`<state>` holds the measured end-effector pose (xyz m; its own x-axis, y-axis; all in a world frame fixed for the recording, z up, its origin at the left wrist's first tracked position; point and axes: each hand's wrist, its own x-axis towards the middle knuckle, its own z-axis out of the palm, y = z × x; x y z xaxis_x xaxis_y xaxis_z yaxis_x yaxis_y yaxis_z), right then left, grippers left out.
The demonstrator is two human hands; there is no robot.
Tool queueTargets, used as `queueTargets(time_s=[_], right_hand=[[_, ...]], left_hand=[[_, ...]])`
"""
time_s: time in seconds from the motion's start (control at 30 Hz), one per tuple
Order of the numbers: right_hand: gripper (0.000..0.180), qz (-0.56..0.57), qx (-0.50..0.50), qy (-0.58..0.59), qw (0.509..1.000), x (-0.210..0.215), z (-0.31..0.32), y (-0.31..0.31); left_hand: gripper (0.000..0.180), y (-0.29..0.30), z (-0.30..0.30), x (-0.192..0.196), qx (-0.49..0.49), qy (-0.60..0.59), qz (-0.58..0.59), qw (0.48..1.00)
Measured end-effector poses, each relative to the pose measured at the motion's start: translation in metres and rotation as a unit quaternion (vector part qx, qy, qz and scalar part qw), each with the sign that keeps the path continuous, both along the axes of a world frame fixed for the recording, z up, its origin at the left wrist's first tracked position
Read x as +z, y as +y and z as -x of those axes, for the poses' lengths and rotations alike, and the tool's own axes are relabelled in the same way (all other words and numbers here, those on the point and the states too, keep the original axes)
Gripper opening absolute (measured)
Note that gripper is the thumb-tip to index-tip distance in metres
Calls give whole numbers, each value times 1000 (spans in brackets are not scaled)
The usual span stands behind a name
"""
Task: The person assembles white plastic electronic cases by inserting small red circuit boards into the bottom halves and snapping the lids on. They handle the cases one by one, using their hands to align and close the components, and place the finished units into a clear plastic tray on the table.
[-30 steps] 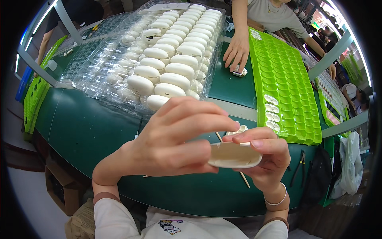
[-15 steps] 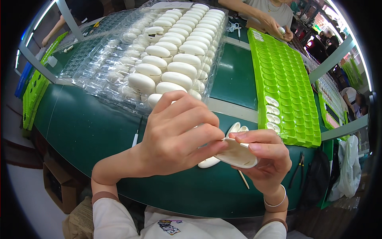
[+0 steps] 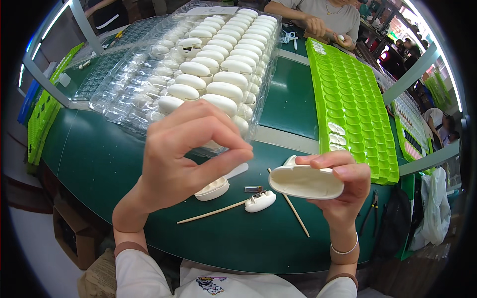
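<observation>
My right hand [image 3: 348, 184] holds a hollow white oval shell [image 3: 305, 183], its open side facing me. My left hand [image 3: 191, 154] is raised left of the shell, apart from it, thumb and forefinger pinched together; anything between the tips is too small to make out. Below on the green table lie a white oval case part with hollows [image 3: 212, 190], a white part with electronics [image 3: 261, 202] and a small silvery block [image 3: 253, 189]. One wooden stick [image 3: 211, 212] touches the electronics part; another wooden stick [image 3: 297, 216] lies below the shell. A white piece [image 3: 290, 160] is partly hidden behind my right hand.
Clear plastic trays [image 3: 129, 94] hold rows of white oval cases [image 3: 223, 89] beyond my left hand. At right lies a bright green tray [image 3: 355, 109] with several white parts. Pliers [image 3: 370, 213] and a black bag [image 3: 395, 218] are at the right edge. Another person [image 3: 318, 22] works opposite.
My left hand has let go of the shell and moved left, its fingertips still pinched. My right hand has shifted slightly right with the shell. Parts on the table have come into view.
</observation>
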<state>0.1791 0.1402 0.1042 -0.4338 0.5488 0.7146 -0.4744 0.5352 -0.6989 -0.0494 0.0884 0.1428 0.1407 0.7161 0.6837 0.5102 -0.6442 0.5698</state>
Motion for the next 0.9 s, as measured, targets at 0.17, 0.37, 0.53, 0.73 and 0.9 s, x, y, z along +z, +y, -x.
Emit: queueTargets(time_s=[0.17,0.37,0.53,0.73,0.9], right_hand=[[36,-241,-276,-371,853,-10,-23,53],[40,74,-39,-129,988,-10,-19,43],[37,40,54,-43,997,-14,-15,37],[34,-20,85,-17,996,-10,-4,27],[34,-65,60,-14,996,-8,-5,25]], left_hand=[[11,4,-7,-13,2,129,37,991],[12,13,-17,-37,31,243,-2,969],[24,9,-23,-21,17,128,-73,989],[29,-4,-25,-22,-38,122,-199,972],[27,-7,-27,-18,-84,155,-106,979]])
